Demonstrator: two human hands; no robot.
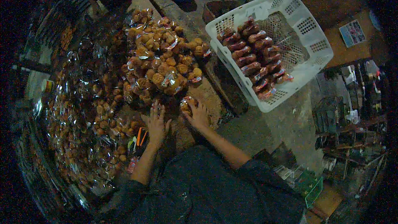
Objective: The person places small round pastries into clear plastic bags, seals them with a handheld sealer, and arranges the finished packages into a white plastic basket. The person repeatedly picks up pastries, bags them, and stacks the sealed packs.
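The right hand (198, 115) seems to be sorting out one bag (185, 103) in front of the pile (161, 68); grip unclear. The left hand (156, 125), open, is beside the pile. Lifting calls for gentle fingers.

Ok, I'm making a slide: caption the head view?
Right hand on a clear bag of round brown pieces, left hand near heaped bags; white perforated crate upper right.

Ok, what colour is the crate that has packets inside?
The crate is white, with perforated sides; it shows best in the head view.
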